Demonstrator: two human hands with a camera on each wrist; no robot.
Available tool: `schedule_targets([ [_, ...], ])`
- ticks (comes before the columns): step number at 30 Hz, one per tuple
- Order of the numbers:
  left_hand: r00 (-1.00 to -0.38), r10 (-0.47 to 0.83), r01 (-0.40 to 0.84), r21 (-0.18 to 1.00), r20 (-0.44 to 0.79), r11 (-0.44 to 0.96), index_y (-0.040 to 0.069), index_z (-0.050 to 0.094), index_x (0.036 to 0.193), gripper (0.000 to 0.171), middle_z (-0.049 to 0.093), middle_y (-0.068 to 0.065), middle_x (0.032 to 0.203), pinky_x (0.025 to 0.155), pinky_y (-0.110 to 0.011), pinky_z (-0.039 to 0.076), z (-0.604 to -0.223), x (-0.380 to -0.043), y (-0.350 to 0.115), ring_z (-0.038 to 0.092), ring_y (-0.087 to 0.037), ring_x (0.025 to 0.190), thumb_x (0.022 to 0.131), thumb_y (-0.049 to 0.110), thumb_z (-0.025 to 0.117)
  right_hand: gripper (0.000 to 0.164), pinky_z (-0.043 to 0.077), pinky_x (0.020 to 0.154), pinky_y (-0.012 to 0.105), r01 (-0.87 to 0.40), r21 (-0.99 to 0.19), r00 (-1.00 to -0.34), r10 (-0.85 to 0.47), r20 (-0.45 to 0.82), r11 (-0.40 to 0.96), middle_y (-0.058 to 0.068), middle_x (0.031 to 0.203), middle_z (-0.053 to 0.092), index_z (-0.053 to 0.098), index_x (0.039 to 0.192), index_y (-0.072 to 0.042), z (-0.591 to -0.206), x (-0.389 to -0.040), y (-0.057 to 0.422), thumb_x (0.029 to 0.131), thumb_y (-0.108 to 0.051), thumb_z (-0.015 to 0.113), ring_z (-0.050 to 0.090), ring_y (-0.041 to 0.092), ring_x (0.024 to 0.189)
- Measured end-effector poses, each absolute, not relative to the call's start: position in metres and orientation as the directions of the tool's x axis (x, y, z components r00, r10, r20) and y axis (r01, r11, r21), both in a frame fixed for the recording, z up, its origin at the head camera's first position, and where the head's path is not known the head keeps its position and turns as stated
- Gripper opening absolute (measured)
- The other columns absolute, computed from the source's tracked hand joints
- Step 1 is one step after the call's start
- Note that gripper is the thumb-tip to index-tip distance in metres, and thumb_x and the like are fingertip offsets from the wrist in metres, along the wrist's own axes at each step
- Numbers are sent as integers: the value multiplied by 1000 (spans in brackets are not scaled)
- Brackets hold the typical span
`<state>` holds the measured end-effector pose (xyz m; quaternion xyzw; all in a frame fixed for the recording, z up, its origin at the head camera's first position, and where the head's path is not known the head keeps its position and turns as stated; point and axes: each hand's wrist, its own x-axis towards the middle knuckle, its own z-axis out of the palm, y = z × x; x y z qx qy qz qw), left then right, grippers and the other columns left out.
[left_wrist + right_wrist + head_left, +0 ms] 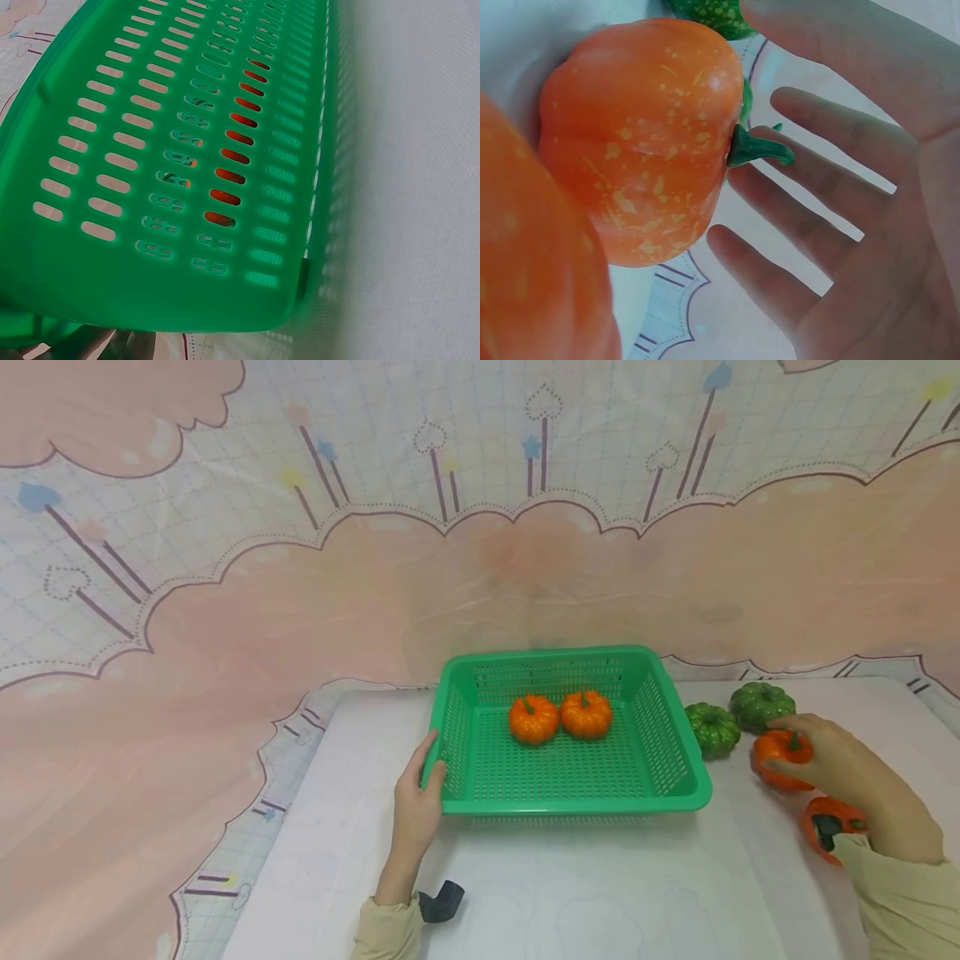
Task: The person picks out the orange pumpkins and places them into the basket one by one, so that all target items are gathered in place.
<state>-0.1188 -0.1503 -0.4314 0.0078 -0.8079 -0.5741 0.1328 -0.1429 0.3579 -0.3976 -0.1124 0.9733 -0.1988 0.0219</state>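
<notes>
Orange pumpkin [772, 747] lies toward the right edge of the desk [555, 893], between the thumb and spread, unclosed fingers of the right hand [847, 772], which reaches in from the near right; the left hand [417, 810] grips the green basket's [570, 806] left rim.

A pink-and-white cloth [337, 602] printed with hearts [38, 496] and stars [531, 447] spreads behind and left of the white table [322, 843].
</notes>
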Motion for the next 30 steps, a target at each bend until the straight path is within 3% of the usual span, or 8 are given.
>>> schedule_targets([
  [16,-964,-163,147,932,210,331,14,45,149,46,39,-14,156,117,-48,33,-434,-120,-151,36,-31,145,104,13,49,48,48,81,63,-244,-378,-969,-244,49,893,33,107,61,62,113,12,-405,-144,361,77,-13,81,57,50,97],
  [30,-964,-159,153,931,215,333,14,45,149,46,40,-13,156,117,-47,34,-435,-120,-151,36,-30,145,104,12,49,49,49,81,64,-225,-377,-972,-236,17,899,32,105,62,60,114,14,-404,-145,361,78,-12,81,58,47,94],
])
